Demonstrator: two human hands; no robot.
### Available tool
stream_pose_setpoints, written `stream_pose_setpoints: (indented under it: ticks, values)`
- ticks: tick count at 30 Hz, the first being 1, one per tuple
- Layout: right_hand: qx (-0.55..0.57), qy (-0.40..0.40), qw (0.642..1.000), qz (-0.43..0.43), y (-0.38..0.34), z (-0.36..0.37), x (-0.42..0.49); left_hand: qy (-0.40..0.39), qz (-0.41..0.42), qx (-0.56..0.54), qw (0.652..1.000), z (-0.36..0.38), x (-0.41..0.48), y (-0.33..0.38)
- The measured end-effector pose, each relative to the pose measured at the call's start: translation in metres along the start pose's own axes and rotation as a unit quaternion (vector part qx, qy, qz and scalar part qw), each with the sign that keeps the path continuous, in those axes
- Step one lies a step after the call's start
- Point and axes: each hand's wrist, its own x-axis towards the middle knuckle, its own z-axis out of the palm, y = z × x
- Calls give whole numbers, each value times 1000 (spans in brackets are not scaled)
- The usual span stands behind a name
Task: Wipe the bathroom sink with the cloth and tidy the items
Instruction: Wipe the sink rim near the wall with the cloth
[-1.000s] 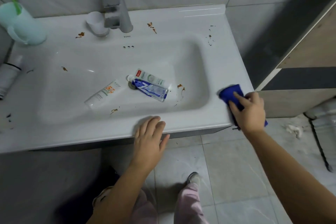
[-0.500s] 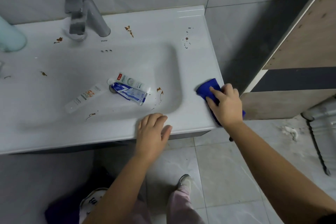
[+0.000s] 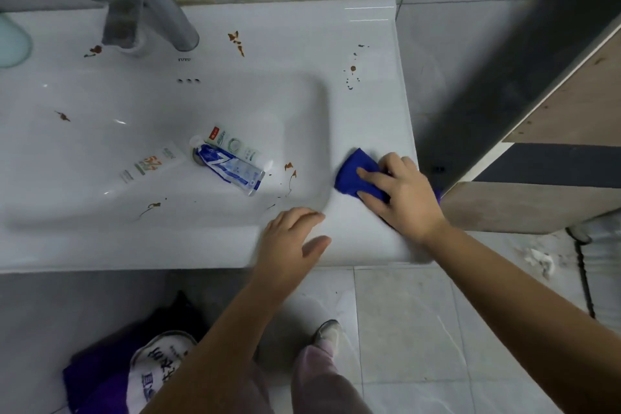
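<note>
The white sink (image 3: 369,118) fills the view, with its grey faucet (image 3: 148,10) at the back. The right hand (image 3: 406,193) lies on the blue cloth (image 3: 351,175) on the sink's right rim, fingers seemingly pressed flat, though blur softens them. The left hand (image 3: 289,239) rests released on the front rim. Three tubes (image 3: 232,170) lie in the basin by the drain. Brown stains (image 3: 237,40) dot the rim.

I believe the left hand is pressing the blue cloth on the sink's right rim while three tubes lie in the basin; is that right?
Not quite: the head view shows the right hand pressing the blue cloth on the sink's right rim; the left hand holds nothing. The three tubes do lie in the basin.
</note>
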Motion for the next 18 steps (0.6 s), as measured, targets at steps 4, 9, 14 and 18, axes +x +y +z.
stream_pose_setpoints:
  ticks: [4,9,14,18]
  values:
    - [30,-49,994,-91,4,-6,-18,23,2,-13,1000,-1,-6,-4]
    - [-15,19,999,-33,12,20,86,20,-8,-20,1000,0,-4,-5]
    - [22,-71,988,-136,-31,20,20,19,-12,-34,999,-3,-5,-4]
    - [27,-63,988,-140,-2,14,29,15,-16,-31,999,-2,-7,-5]
